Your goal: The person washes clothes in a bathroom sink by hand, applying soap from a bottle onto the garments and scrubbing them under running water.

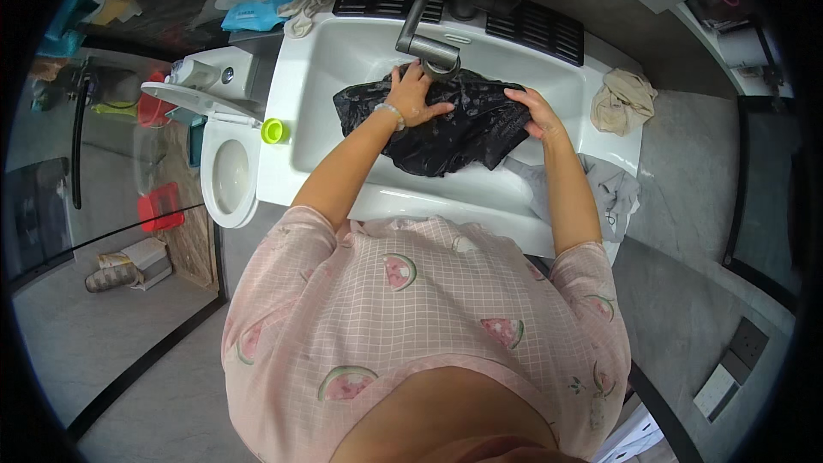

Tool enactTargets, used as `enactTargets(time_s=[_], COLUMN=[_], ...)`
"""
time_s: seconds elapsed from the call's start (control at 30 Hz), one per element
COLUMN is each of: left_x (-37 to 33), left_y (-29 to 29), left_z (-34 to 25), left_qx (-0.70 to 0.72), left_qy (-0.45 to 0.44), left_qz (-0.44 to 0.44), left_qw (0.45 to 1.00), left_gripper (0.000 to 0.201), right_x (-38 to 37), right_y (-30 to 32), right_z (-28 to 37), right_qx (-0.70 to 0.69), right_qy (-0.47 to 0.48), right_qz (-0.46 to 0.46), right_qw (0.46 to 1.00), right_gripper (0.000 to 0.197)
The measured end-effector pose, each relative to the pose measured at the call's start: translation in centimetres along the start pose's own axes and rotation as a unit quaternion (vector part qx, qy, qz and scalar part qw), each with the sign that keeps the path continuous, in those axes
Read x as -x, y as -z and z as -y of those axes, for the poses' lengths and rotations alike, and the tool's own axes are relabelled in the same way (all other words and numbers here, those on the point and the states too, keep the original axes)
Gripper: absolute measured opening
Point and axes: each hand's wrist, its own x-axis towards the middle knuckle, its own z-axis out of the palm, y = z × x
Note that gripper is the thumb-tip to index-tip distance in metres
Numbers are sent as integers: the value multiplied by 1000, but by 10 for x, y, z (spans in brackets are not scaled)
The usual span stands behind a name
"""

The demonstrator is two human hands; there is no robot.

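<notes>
A wet black garment (454,133) lies spread across the white sink (360,43), right under the dark grey faucet (422,13). Fingers apart, my left hand (413,101) rests on top of the cloth just beside the spout. At the garment's right edge, my right hand (537,114) grips the fabric between thumb and fingers. Grey cloth (600,189) drapes over the sink's front right rim, partly inside the basin. A beige cloth (621,101) sits bunched on the right rim.
A bright green cap (274,130) stands on the left rim. Black slotted trays (536,32) flank the faucet. Behind the left corner are a blue packet (260,10) and a crumpled pale cloth (307,7). An open toilet (230,173) adjoins the sink's left side.
</notes>
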Motion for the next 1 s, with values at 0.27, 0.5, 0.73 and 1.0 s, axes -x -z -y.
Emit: enactTargets(time_s=[0.27, 0.5, 0.73, 1.0], left_x=[-28, -33, -30, -28], left_y=[-45, -21, -92, -93], left_z=[-37, -106, -23, -13], left_qx=[400, 631, 715, 794], left_qy=[197, 469, 249, 227], left_qz=[-122, 19, 3, 140], left_qw=[887, 617, 653, 546], left_gripper=[26, 33, 27, 32], right_x=[-41, -74, -53, -51], right_y=[-24, -73, -102, -90], right_z=[-25, -29, -49, -47], right_qx=[337, 451, 348, 426], right_qy=[354, 249, 335, 383], right_qz=[-255, -350, -297, -303], right_qw=[834, 782, 824, 762], right_gripper=[21, 31, 20, 23])
